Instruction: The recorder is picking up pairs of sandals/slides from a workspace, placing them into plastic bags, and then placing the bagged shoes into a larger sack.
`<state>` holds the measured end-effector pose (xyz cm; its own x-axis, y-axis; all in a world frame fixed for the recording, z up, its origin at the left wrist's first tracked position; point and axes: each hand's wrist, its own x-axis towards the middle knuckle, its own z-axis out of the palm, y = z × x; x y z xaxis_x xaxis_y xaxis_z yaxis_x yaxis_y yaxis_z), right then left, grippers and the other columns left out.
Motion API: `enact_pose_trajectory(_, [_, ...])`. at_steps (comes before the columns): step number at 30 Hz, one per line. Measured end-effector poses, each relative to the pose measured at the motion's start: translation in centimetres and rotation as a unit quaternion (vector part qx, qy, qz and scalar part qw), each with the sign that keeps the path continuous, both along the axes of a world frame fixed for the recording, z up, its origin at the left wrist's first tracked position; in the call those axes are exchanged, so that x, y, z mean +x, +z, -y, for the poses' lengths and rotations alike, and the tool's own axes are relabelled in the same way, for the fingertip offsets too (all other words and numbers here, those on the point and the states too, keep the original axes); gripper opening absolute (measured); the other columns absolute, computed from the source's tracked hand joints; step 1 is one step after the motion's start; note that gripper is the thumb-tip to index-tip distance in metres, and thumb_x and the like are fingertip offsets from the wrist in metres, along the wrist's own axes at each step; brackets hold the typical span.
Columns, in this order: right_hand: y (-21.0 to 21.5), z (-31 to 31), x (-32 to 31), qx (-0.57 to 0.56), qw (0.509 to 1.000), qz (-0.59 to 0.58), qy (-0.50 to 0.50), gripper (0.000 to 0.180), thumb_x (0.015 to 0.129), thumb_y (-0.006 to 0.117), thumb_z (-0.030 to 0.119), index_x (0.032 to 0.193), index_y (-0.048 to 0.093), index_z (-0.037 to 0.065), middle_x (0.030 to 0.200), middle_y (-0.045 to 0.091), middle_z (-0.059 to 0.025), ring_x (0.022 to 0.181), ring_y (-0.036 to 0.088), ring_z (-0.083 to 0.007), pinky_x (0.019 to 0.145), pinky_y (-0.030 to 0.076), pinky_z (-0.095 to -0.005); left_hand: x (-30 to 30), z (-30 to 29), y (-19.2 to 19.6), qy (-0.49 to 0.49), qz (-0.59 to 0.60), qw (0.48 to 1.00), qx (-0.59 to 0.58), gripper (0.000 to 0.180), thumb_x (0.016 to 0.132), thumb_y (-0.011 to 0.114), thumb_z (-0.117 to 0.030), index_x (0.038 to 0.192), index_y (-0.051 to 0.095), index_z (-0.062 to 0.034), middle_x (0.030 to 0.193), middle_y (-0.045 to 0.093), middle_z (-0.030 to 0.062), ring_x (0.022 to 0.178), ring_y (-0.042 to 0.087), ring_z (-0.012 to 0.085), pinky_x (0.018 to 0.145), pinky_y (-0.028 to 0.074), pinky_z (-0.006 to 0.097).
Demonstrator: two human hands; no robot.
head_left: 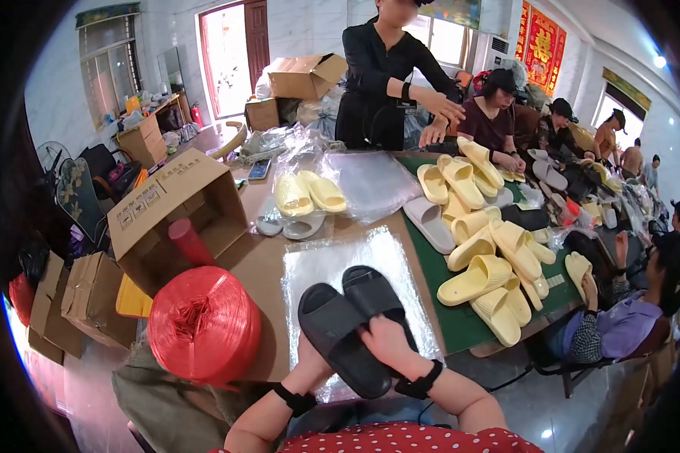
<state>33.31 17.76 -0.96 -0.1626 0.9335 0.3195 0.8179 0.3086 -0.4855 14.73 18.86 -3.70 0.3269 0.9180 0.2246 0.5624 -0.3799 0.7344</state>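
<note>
Two black slippers are held side by side at the near edge of the table, toes pointing away. My left hand (310, 358) is closed on the outer side of the left black slipper (331, 326); most of its fingers are hidden beneath the sole. The right black slipper (369, 293) is gripped by my right hand (390, 343), whose fingertips press in by the strap. The left slipper partly overlaps the right one near the heels. Under both lie shiny clear plastic bags (306, 266), flat on the table.
A red twine roll (204, 325) and an open cardboard box (166, 189) stand at left. Yellow slippers (472, 279) are heaped on the green mat (449, 332) at right; a bagged yellow pair (310, 193) lies ahead. A person in black (374, 83) stands across; others sit along the right.
</note>
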Motion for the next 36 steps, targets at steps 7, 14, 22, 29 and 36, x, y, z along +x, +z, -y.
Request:
enact_pose_trajectory(7, [-3.2, -3.6, 2.5, -0.046, 0.994, 0.091, -0.028, 0.036, 0.091, 0.055, 0.035, 0.086, 0.060, 0.000, 0.085, 0.064, -0.0201, 0.076, 0.066, -0.0368, 0.068, 0.053, -0.0477, 0.2, 1.2, -1.8, 0.074, -0.313, 0.941, 0.104, 0.067, 0.080, 0.063, -0.046, 0.134, 0.053, -0.0088, 0.145, 0.037, 0.0280, 0.139, 0.027, 0.0444, 0.115, 0.022, 0.048])
enact_pose_trajectory(14, [-2.9, -4.8, 9.7, 0.030, 0.981, 0.012, -0.191, 0.036, 0.091, 0.058, 0.032, 0.080, 0.059, -0.002, 0.082, 0.061, -0.0244, 0.076, 0.062, -0.0430, 0.067, 0.050, -0.0506, -2.9, -0.1, 0.4, -0.086, -0.284, 0.955, -0.006, 0.102, 0.077, 0.061, -0.068, 0.148, 0.029, -0.0028, 0.151, 0.011, 0.0384, 0.142, 0.008, 0.0512, 0.116, 0.013, 0.052])
enact_pose_trajectory(22, [1.1, 2.4, 13.7, 0.132, 0.921, -0.299, -0.211, 0.020, 0.095, 0.053, 0.009, 0.106, 0.056, -0.007, 0.098, 0.064, -0.0199, 0.089, 0.059, -0.0257, 0.084, 0.044, -0.0356, -4.2, -3.6, 0.4, -0.037, -0.322, 0.946, -0.006, 0.106, 0.071, 0.068, -0.068, 0.147, 0.032, -0.0027, 0.151, 0.011, 0.0376, 0.143, 0.010, 0.0501, 0.116, 0.018, 0.051])
enact_pose_trajectory(29, [-0.3, 8.1, 15.8, 0.094, 0.881, -0.428, -0.180, 0.037, 0.100, 0.052, 0.020, 0.125, 0.050, -0.007, 0.123, 0.058, -0.0130, 0.111, 0.054, -0.0193, 0.096, 0.039, -0.0307, -1.2, -2.2, 0.1, -0.112, -0.337, 0.932, 0.070, 0.099, 0.070, 0.073, -0.059, 0.144, 0.038, -0.0047, 0.150, 0.024, 0.0335, 0.140, 0.023, 0.0468, 0.116, 0.022, 0.050])
enact_pose_trajectory(36, [-1.2, 9.9, 16.0, 0.086, 0.905, -0.365, -0.199, 0.042, 0.098, 0.056, 0.028, 0.123, 0.051, -0.006, 0.117, 0.060, -0.0121, 0.108, 0.055, -0.0192, 0.095, 0.040, -0.0313, 0.2, 0.8, 0.0, -0.128, -0.267, 0.952, 0.083, 0.071, 0.085, 0.062, -0.052, 0.144, 0.043, -0.0182, 0.152, 0.030, 0.0222, 0.140, 0.027, 0.0431, 0.113, 0.025, 0.051])
